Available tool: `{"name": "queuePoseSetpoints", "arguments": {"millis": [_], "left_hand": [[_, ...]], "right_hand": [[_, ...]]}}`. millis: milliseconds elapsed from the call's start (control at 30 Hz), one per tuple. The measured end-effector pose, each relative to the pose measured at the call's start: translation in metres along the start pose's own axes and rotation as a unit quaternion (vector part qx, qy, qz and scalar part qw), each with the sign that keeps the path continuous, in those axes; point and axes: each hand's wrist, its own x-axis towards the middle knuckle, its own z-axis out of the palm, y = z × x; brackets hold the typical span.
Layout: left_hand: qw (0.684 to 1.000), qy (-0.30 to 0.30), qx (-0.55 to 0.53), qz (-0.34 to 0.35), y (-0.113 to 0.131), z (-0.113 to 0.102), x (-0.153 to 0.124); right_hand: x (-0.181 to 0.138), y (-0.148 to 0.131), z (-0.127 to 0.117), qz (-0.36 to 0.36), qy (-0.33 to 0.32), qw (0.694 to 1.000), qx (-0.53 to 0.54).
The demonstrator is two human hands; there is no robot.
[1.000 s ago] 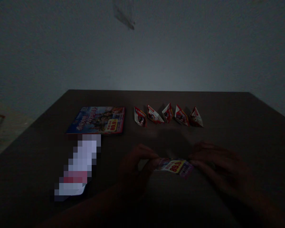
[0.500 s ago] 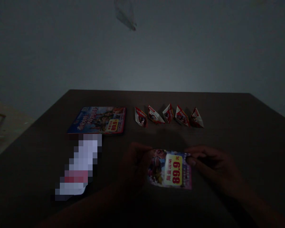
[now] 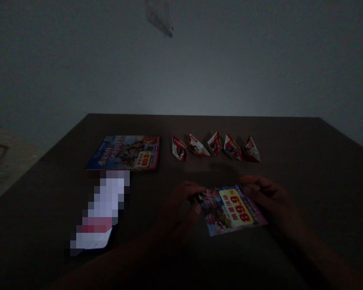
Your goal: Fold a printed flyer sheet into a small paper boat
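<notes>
A small colourful printed sheet [image 3: 232,209] with a yellow price panel lies on the dark table [image 3: 305,161] in front of me. My left hand [image 3: 181,205] pinches its upper left corner. My right hand [image 3: 268,195] grips its upper right edge with curled fingers. The scene is very dim, so finger detail is faint.
A stack of the same printed sheets [image 3: 125,152] lies at the back left. Several folded paper boats [image 3: 215,146] stand in a row behind the hands. A blurred white object [image 3: 101,209] lies to the left. A pale wall rises beyond the table's far edge.
The sheet was held as a narrow folded strip, then turned face up, and now lies flatter and rotated on the table. Both hands moved slightly away from me with it.
</notes>
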Motion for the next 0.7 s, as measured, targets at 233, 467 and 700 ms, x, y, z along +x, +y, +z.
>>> {"name": "queuePoseSetpoints", "arguments": {"millis": [233,467,700], "left_hand": [[0.999,-0.025,0.017,-0.018,0.0005,0.0014,0.0023],[0.991,-0.025,0.115,-0.063,0.0004,0.0049,0.0042],[0.982,-0.056,0.169,0.058,-0.002,0.0061,0.0001]], "right_hand": [[0.0015,0.004,-0.0018,0.032,-0.002,0.999,0.006],[0.002,0.0055,-0.0011,0.029,-0.012,0.999,-0.024],[0.0045,0.0082,-0.0063,0.033,-0.033,0.999,-0.027]]}}
